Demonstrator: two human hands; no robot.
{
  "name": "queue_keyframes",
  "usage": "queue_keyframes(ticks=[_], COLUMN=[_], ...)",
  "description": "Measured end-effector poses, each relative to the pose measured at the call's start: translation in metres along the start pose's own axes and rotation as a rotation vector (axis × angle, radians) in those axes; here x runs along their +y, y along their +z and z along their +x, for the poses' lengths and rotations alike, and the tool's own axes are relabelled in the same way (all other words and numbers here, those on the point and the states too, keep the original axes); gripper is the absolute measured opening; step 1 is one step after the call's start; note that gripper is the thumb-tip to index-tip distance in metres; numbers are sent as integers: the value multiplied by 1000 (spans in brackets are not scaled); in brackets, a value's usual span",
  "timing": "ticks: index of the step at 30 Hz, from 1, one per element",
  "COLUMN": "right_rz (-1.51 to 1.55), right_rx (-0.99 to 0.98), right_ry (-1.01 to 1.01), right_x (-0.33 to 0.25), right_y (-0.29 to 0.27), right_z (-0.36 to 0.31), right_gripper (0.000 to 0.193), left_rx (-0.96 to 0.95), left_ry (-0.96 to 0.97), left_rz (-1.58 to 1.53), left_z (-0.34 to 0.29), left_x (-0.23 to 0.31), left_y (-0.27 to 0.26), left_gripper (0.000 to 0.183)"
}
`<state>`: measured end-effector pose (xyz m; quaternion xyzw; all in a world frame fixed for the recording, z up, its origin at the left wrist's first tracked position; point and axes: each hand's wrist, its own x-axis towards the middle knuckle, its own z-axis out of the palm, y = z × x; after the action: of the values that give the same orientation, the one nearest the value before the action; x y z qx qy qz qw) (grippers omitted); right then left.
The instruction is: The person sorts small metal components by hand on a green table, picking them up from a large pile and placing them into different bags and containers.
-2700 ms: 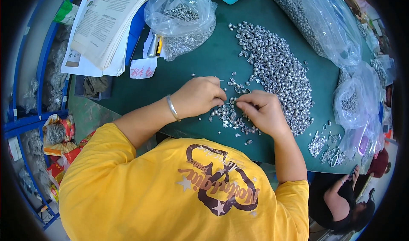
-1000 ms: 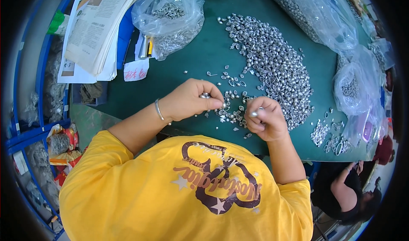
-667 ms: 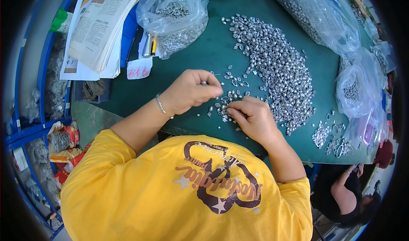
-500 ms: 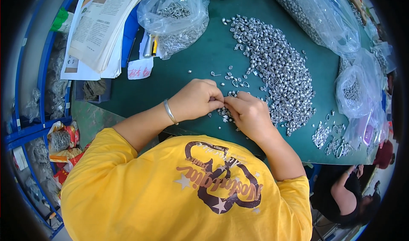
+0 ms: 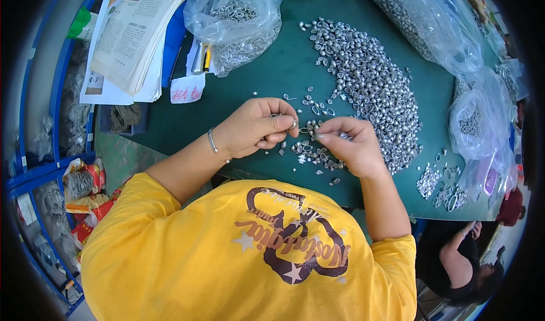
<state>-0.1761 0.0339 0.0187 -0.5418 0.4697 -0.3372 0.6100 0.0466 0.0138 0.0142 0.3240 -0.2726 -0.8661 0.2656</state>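
My left hand, with a silver bangle on its wrist, is closed in a pinch. A small silver metal piece shows at its fingertips. To the right, my right hand is also closed, with thumb and forefinger together; a bit of shiny metal shows between its fingers. The hands are apart. Between and below them lie loose metal pieces, some cup-shaped, some ring-shaped. Beyond my right hand spreads a large heap of small hollow silver metal cups.
A clear bag of metal rings stands at the far left beside papers. Bags of metal parts line the right side of the green table. Small piles lie near the right edge. Another person sits at lower right.
My hands were touching at the fingertips and have drawn apart. The right one moved to the right, and the left one turned to show its curled fingers.
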Motion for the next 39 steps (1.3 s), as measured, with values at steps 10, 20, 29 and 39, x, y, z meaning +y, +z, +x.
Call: queue_keyframes(ticks=[10, 20, 29, 39], right_rz=[-500, 482, 1290, -380], right_rx=[-134, -25, -179, 75], right_ry=[-230, 454, 366, -83], right_x=[-8, -9, 15, 0], right_y=[3, -7, -26, -21], right_z=[-2, -3, -14, -27], right_gripper=[7, 9, 16, 7], left_rx=[41, 79, 35, 153], left_ry=[-1, 458, 341, 405], left_rz=[61, 1447, 1094, 1134], left_z=[3, 10, 12, 12], left_x=[-1, -18, -6, 8], left_y=[-3, 17, 22, 14], left_gripper=[16, 12, 6, 8])
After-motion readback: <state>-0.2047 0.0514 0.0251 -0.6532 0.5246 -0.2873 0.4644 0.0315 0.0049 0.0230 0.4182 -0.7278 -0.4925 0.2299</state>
